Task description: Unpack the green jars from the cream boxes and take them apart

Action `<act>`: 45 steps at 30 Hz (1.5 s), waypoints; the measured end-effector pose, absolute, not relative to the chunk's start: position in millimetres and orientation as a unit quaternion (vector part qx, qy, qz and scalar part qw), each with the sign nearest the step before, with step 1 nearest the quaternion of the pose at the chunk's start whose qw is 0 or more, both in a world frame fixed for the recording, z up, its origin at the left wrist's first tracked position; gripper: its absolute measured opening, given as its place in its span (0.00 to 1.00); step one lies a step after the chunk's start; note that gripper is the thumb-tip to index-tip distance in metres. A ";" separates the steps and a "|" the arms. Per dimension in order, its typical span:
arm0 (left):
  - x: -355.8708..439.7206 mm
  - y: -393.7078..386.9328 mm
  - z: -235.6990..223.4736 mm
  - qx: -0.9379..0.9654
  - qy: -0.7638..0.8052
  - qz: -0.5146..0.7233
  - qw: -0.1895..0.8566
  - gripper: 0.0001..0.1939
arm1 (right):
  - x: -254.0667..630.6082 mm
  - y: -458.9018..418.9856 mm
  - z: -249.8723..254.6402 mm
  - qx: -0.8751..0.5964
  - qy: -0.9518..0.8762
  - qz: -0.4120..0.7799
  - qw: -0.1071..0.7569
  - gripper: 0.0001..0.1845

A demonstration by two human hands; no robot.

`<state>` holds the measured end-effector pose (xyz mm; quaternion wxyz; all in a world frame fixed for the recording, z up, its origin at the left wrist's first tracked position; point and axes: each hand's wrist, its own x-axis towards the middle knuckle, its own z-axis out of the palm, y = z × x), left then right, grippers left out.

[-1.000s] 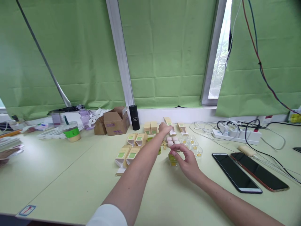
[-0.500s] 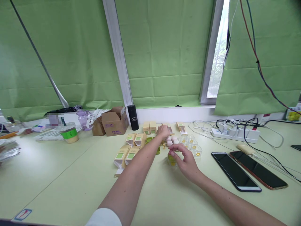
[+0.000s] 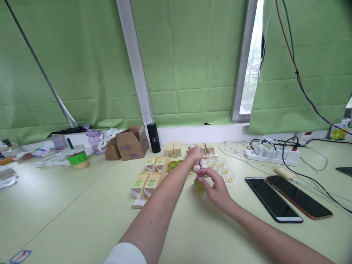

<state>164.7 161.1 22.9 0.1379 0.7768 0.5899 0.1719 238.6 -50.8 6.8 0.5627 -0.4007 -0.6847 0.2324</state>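
Note:
At the back of the table my left hand (image 3: 194, 153) reaches in, its visible fingers spread, next to an open beige carton (image 3: 204, 150); whether it touches the carton is hard to see. Beside that stands another open beige carton (image 3: 210, 150). My right hand (image 3: 217, 187) curls thumb and fingers round the top of a small clear jar with green inside (image 3: 200, 189), resting on the table. Pinkish-white lumps (image 3: 196, 167) lie beyond it, partly hidden. Clear cups with yellow centres (image 3: 229, 176) stand grouped to the right. Green pieces (image 3: 173, 164) sit left of my forearm.
Several open beige boxes (image 3: 154, 180) stand left of my arm, two closed ones (image 3: 173, 149) behind. A brown cardboard box (image 3: 132, 145), black bottle (image 3: 154, 138) and green-sleeved cup (image 3: 78, 158) stand farther left. Phones (image 3: 273, 200), cables and a white power strip (image 3: 272, 156) lie right.
The open carton by my left hand has moved right, up against the other one. My left hand's fingers have spread. The right hand stays at the jar; the view has shifted slightly.

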 end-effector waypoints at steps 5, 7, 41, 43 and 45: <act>168.8 155.5 27.6 0.784 0.579 0.168 0.147 0.24 | 239.2 -50.2 6.4 -0.404 -0.691 0.223 0.556 0.10; 167.9 152.1 30.0 0.785 0.577 0.169 0.150 0.26 | 239.3 -50.1 6.4 -0.405 -0.692 0.224 0.554 0.10; 52.9 -40.8 15.5 0.787 0.451 0.349 0.236 0.22 | 246.2 -28.5 -13.4 -0.457 -0.593 0.295 0.593 0.20; 47.5 -37.0 17.0 0.758 0.460 0.378 0.267 0.23 | 244.1 -31.3 -10.6 -0.443 -0.582 0.327 0.598 0.22; 43.1 -34.0 19.9 0.737 0.453 0.405 0.296 0.24 | 240.6 -35.3 -6.9 -0.413 -0.567 0.383 0.601 0.24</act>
